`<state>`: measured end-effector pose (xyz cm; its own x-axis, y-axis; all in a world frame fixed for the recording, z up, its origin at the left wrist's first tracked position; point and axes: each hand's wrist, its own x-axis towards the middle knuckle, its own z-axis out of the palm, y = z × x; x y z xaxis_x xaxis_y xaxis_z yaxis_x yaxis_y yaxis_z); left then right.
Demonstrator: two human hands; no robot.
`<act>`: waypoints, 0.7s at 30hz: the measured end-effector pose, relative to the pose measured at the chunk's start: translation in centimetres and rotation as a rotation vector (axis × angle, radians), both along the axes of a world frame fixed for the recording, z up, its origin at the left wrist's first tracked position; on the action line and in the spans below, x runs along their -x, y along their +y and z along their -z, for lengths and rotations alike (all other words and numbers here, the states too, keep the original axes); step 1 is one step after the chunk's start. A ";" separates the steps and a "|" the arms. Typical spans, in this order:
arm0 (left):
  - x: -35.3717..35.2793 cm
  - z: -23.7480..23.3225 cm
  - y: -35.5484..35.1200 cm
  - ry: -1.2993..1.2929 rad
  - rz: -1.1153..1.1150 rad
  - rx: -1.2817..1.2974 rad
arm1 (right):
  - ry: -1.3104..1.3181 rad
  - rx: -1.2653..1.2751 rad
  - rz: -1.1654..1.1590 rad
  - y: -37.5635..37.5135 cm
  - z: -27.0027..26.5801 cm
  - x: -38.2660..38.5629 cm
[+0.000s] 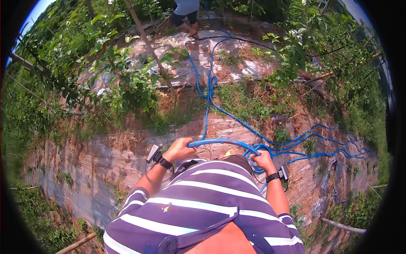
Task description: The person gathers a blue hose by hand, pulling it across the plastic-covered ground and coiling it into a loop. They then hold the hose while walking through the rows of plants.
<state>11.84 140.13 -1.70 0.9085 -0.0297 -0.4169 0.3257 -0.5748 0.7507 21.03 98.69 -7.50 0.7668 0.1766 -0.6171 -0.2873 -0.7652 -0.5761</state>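
A long blue hose (209, 91) snakes over the ground from the far top toward me. My left hand (179, 149) is closed around a stretch of it in front of my chest. That stretch arcs right to my right hand (263, 161), which grips it beside a bundle of blue loops (315, 146) lying at my right. Both wrists carry a black strap with a small device. My striped purple and white shirt (203, 203) fills the lower view.
Another person's legs (188, 23) stand at the top beside the hose. Leafy plants on bamboo stakes (146, 40) rise left and right. Grey plastic ground sheeting (84, 178) and dry straw cover the soil. A bamboo pole (342, 226) lies at lower right.
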 end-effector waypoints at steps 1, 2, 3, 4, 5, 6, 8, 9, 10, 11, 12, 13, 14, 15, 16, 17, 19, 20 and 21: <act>-0.6 -1.3 -0.5 0.027 -0.009 -0.006 | 0.001 -0.048 -0.002 -0.2 -1.3 -0.9; -1.1 -1.6 -0.8 0.011 -0.003 -0.002 | -0.042 -0.042 -0.028 -0.7 -1.3 -1.8; -1.5 -1.6 -1.0 0.022 0.012 -0.045 | -0.050 -0.036 -0.044 -1.5 -1.5 -2.9; -2.0 -1.6 -1.3 0.034 0.029 -0.087 | -0.057 -0.030 -0.060 -1.8 -2.3 -3.9; -2.7 -2.7 -1.9 0.049 0.029 -0.063 | -0.111 -0.088 -0.082 -2.6 -1.9 -4.8; -3.3 -3.7 -2.6 0.089 0.010 -0.065 | -0.149 -0.037 -0.125 -3.5 -1.4 -5.7; -4.2 -3.7 -3.1 0.040 0.043 -0.117 | -0.115 -0.133 -0.100 -3.9 -2.4 -7.5; -4.6 -3.8 -3.4 0.060 0.046 -0.121 | -0.141 -0.138 -0.124 -4.2 -2.3 -8.4; -5.1 -4.2 -3.7 0.065 0.026 -0.144 | -0.167 -0.143 -0.150 -4.5 -2.4 -9.4; -5.4 -4.3 -4.0 0.069 0.005 -0.167 | -0.149 -0.126 -0.164 -3.9 -4.7 -10.5; -5.6 -4.2 -4.0 0.084 0.002 -0.166 | -0.131 -0.179 -0.128 -3.6 -5.6 -11.4; -5.9 -4.0 -4.0 0.092 0.005 -0.219 | -0.175 -0.180 -0.135 -4.0 -5.0 -12.2; -6.3 -3.6 -3.8 0.096 0.007 -0.272 | -0.223 -0.180 -0.144 -4.4 -4.5 -13.1; -6.7 -3.0 -3.6 0.073 0.033 -0.337 | -0.215 -0.178 -0.149 -4.5 -4.1 -14.0; -7.1 -2.2 -3.2 0.082 0.031 -0.333 | -0.304 -0.168 -0.159 -4.5 -4.2 -14.9; -7.6 -1.2 -2.8 0.087 0.024 -0.343 | -0.393 -0.156 -0.169 -4.4 -4.2 -15.9; -8.8 1.5 -2.1 0.073 0.011 -0.339 | -0.396 -0.118 -0.182 -4.4 -3.3 -18.4; -10.1 2.6 -1.8 0.080 0.004 -0.301 | -0.408 -0.085 -0.189 -4.2 -2.7 -19.9; -11.4 3.8 -1.5 0.071 -0.006 -0.277 | -0.407 -0.036 -0.212 -4.0 -2.0 -21.4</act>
